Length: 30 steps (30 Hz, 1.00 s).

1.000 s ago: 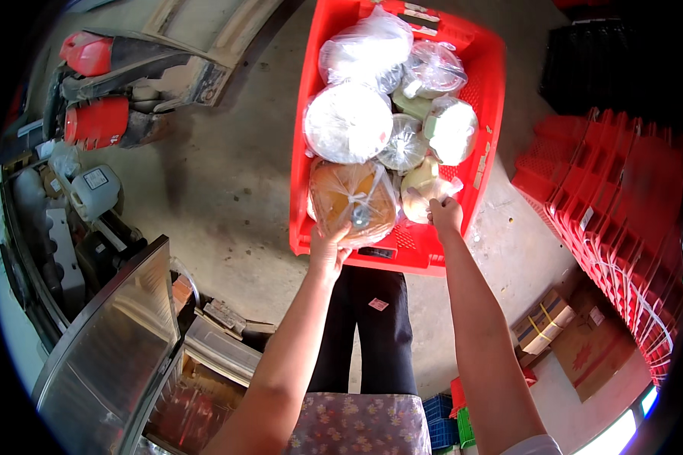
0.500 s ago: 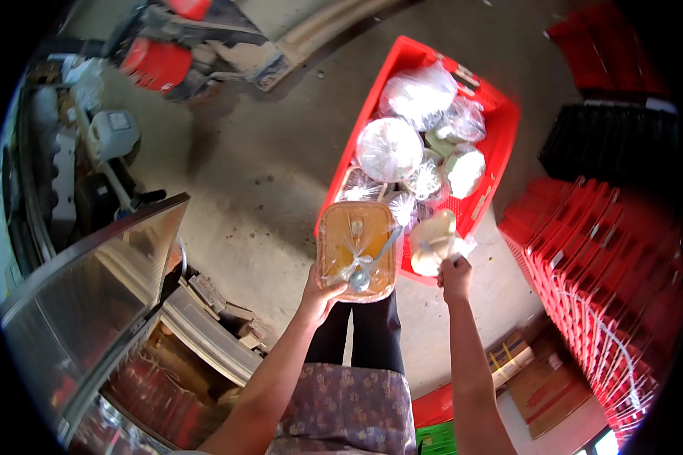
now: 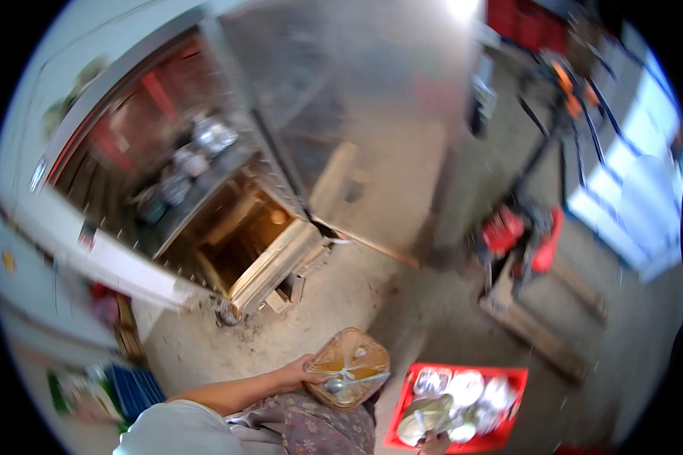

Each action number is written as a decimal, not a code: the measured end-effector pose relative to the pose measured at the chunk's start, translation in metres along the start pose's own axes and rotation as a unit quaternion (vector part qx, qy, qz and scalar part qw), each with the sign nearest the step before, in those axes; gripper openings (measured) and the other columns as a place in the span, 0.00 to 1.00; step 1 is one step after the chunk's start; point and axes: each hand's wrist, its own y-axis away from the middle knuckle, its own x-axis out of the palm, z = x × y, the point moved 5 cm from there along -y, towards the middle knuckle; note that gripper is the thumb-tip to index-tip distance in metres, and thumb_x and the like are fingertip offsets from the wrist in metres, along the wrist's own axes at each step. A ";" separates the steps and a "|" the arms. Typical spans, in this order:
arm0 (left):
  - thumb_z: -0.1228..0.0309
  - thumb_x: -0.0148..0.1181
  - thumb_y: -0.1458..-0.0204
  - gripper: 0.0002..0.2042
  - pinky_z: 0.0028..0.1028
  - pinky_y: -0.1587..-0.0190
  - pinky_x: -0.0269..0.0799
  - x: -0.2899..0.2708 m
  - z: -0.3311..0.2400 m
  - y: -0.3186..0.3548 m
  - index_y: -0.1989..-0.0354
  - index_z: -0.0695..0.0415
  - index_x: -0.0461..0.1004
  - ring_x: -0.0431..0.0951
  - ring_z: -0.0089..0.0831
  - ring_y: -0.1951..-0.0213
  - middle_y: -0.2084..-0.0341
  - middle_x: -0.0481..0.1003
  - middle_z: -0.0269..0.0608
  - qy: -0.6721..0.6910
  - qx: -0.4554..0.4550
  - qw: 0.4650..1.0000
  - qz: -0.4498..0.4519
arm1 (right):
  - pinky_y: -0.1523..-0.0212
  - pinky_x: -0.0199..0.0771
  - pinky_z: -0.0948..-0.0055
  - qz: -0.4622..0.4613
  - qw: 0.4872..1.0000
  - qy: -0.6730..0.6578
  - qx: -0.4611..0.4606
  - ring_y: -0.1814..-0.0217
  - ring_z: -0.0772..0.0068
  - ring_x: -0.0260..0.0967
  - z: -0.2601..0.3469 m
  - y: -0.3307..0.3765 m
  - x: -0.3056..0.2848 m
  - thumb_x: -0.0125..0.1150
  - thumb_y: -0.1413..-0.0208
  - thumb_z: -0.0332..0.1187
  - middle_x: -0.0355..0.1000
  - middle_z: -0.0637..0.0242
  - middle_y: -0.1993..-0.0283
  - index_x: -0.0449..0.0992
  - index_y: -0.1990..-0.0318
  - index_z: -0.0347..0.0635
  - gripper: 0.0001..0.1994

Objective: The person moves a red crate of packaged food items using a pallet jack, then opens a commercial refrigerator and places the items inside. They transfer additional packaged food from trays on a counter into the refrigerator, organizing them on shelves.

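My left hand [image 3: 302,371] grips the edge of a brown rectangular tray [image 3: 372,353] with rounded corners, wrapped in clear plastic tied in a knot on top. A round, silvery spoon-like piece shows near the knot. My right hand [image 3: 432,442], at the lower edge, is closed on the gathered plastic of a pale green wrapped dish [image 3: 411,430], held over a red crate [image 3: 522,373]. Several other plastic-wrapped dishes [image 3: 467,387] lie in the crate.
Ahead on the left stands a tall cabinet [image 3: 182,250], its metal door [image 3: 387,152] swung out. Wrapped items [image 3: 214,134] sit on a shelf inside. A pallet jack [image 3: 501,303] with red parts is on the floor to the right. Blue crate-like things [image 3: 133,388] lie lower left.
My view has turned left toward the cabinet, so the crate now appears at lower right. The brown tray stays in my left hand and the pale dish in my right.
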 end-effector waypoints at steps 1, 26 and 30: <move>0.82 0.63 0.60 0.34 0.35 0.47 0.64 -0.017 -0.008 0.018 0.44 0.59 0.51 0.64 0.33 0.47 0.50 0.63 0.43 0.041 0.033 0.998 -0.031 | 0.89 0.59 0.75 0.023 1.000 -0.010 -0.018 0.87 0.77 0.58 0.011 0.002 0.014 0.55 0.52 0.32 0.63 0.69 0.82 0.67 0.71 0.34 0.09; 0.77 0.62 0.56 0.30 0.53 0.58 0.67 -0.427 -0.320 0.178 0.51 0.52 0.47 0.68 0.42 0.53 0.53 0.62 0.44 0.510 0.413 0.637 -0.405 | 0.91 0.50 0.81 0.522 0.841 0.132 -0.051 0.91 0.82 0.53 0.324 0.093 0.693 0.49 0.54 0.22 0.61 0.70 0.82 0.67 0.74 0.38 0.01; 0.79 0.60 0.56 0.29 0.43 0.56 0.71 -0.441 -0.339 0.153 0.51 0.56 0.46 0.67 0.41 0.52 0.51 0.58 0.47 0.560 0.436 0.532 -0.462 | 0.89 0.50 0.82 0.577 0.788 0.201 -0.070 0.88 0.84 0.54 0.356 0.107 0.774 0.51 0.53 0.25 0.60 0.72 0.82 0.67 0.74 0.38 0.01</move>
